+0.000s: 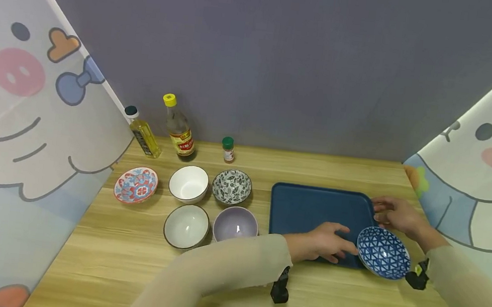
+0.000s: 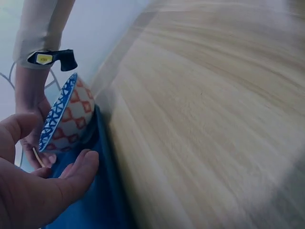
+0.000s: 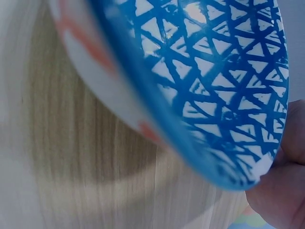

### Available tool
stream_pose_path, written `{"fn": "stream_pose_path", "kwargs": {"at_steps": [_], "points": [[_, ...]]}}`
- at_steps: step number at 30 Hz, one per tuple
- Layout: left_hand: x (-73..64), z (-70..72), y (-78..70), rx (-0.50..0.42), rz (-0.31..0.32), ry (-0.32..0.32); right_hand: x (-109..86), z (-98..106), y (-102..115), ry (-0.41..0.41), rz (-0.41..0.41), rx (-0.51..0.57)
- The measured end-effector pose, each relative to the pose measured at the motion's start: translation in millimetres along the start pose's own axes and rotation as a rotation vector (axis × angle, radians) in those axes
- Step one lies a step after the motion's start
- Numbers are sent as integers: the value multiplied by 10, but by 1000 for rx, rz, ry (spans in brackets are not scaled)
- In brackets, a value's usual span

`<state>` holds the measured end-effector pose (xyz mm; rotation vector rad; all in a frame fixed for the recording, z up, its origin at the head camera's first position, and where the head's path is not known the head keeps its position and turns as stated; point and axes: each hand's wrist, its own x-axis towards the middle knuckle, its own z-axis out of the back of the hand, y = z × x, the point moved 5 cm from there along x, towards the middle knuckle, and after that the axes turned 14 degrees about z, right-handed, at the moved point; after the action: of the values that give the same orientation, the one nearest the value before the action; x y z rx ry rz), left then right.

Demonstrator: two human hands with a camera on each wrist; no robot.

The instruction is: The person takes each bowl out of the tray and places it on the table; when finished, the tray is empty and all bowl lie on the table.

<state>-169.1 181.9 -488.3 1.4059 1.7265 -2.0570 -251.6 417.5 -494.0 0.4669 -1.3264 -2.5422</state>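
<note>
A bowl (image 1: 383, 252) (image 2: 66, 114) (image 3: 200, 86) with blue triangles inside and red marks outside stands tilted at the front right corner of a dark blue tray (image 1: 307, 210) (image 2: 95, 200). My right hand (image 1: 394, 215) (image 2: 28, 143) (image 3: 286, 181) is at the tray's right edge behind the bowl. It holds the bowl's far rim, thumb against the rim. My left hand (image 1: 326, 242) (image 2: 52, 191) lies on the tray with relaxed fingers, just left of the bowl. It holds nothing.
Left of the tray on the wooden table (image 1: 125, 271) stand several bowls: red-and-blue (image 1: 136, 184), white (image 1: 188, 183), leaf-patterned (image 1: 231, 186), dark-rimmed white (image 1: 186, 226), lilac (image 1: 235, 224). Behind them are an oil bottle (image 1: 143, 133), a yellow-capped bottle (image 1: 179, 126) and a small jar (image 1: 228, 150). Printed curtains flank both sides.
</note>
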Motion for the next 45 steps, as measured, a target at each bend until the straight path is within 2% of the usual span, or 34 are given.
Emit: {"fn": "stream_pose_path", "kwargs": {"at_steps": [4,10,16,23,34,45], "points": [[90,-94,28,-24,16,-14,6,-7,-5,-5,-1,2],[164,-121,34,-30,-5,-11,22,-13,-8,-4,6,8],[172,-143,-3,-15,-24,43,28,-6,-5,-5,9,1],[207,-187,-9,-58,-39,78,35,-6,-6,-3,9,1],[225,-221,5,-122,-79,31,12,-6,14,-5,2,17],[237,-213,38,-216,-79,31,-2,1,-18,-5,-21,18]]}}
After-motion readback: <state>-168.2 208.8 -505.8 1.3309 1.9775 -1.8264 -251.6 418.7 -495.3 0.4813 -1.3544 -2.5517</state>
